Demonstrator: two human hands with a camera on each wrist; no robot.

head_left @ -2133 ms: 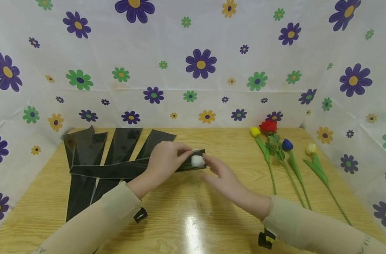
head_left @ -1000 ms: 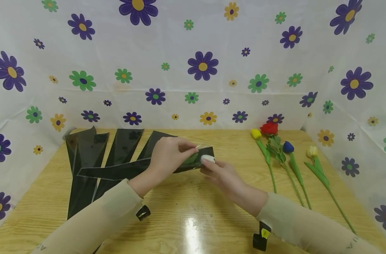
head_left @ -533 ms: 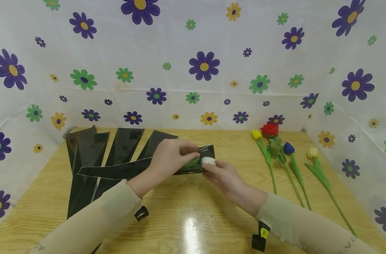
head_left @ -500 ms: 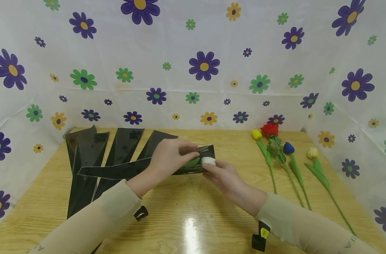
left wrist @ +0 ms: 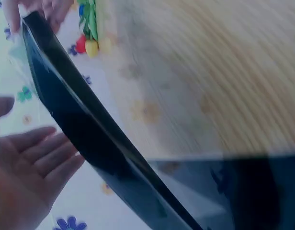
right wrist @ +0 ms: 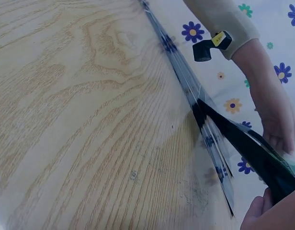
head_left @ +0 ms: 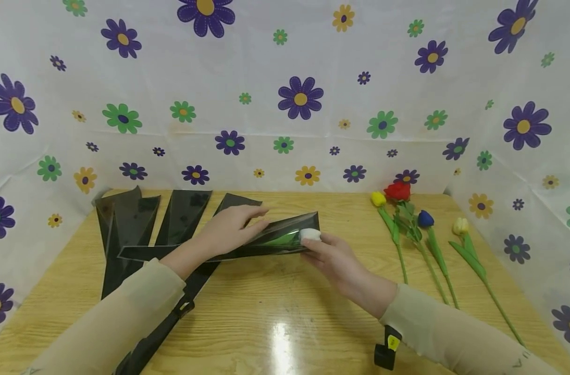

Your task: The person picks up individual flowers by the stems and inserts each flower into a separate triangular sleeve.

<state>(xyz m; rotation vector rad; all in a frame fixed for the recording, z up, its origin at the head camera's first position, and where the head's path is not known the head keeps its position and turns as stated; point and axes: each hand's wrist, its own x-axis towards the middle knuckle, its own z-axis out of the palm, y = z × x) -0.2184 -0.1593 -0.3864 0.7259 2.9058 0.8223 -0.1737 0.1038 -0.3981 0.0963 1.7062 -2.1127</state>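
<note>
The right hand (head_left: 338,263) is pinching the white flower (head_left: 310,234) at the end of a black sleeve (head_left: 292,224), left hand (head_left: 221,232) is kinda lying loose and wide alongside. Four other flowers (head_left: 425,219) are lying off right, patterned cloth (head_left: 266,62) hanging behind.

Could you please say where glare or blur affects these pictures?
Head view: bright glare at bottom centre on the pale wooden table, sheen on the held long black plastic sleeve; left wrist view: bluish cast, the red flower head looks soft; right wrist view: table grain crisper, whitish glare lower left.
</note>
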